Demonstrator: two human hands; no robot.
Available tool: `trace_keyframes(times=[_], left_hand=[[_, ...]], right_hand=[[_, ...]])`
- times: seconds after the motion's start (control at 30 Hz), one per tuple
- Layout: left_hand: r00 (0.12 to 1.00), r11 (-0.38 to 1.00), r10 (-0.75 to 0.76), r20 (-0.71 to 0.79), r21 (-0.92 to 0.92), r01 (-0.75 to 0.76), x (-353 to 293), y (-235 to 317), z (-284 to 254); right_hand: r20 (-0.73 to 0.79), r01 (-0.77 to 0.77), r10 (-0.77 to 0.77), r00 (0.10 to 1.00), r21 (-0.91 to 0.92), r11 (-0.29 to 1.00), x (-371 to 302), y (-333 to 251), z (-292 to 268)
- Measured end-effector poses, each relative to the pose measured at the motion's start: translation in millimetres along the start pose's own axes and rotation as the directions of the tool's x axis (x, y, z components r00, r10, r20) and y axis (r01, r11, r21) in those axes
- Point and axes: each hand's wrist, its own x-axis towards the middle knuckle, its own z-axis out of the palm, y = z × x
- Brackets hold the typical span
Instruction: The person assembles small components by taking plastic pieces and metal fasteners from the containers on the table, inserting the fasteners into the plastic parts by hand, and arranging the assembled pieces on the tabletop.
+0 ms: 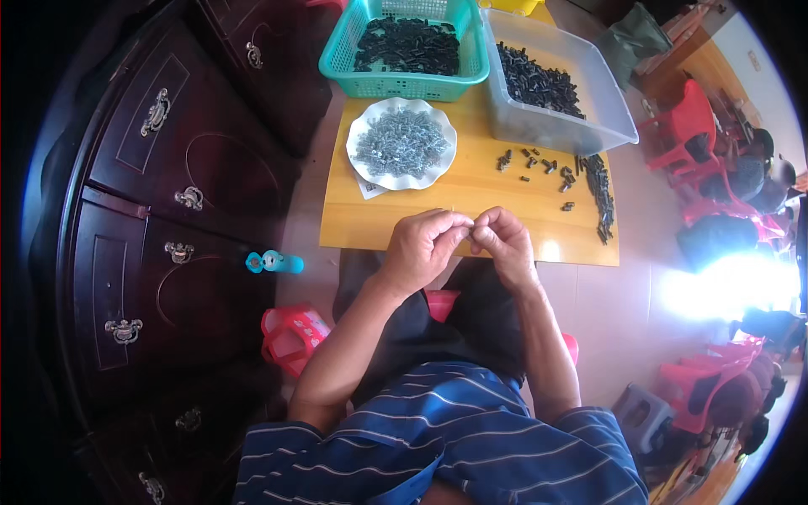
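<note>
My left hand and my right hand meet at the table's near edge, fingertips pinched together. Between them is something small, mostly covered by the fingers; its kind cannot be made out. Just beyond my hands stands a white scalloped plate heaped with small shiny metal pieces. Farther right on the tabletop lie several small black parts, loose and scattered. A long row of black parts runs along the table's right side.
At the far side stand a green plastic basket and a clear plastic bin, both with black parts inside. The yellow wooden table ends close to my lap. Dark cabinets line the left. Red chairs stand at the right.
</note>
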Motion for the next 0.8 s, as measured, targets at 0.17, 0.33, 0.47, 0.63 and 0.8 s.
trace_keyframes(times=[0.17,0.33,0.47,0.63,0.8], left_hand=[[0.985,0.968,-0.172,-0.002,-0.188,0.168,3,16,-1],[0.999,0.993,-0.042,-0.033,-0.116,0.038,1,1,2],[0.997,0.982,-0.067,-0.036,-0.18,0.06,1,7,4],[0.989,0.927,-0.135,-0.052,-0.36,0.108,0,10,5],[0.985,0.859,-0.171,-0.019,-0.492,0.14,-1,3,3]], right_hand=[[-0.047,0.031,-0.023,0.999,0.18,0.983,5,9,6],[-0.018,-0.041,0.049,0.999,0.297,0.954,5,10,13],[0.033,-0.075,0.069,0.997,0.29,0.954,6,8,8],[-0.137,0.041,-0.073,0.988,-0.223,0.974,33,-25,-20],[-0.321,-0.097,-0.323,0.89,-0.826,0.555,57,-44,-63]])
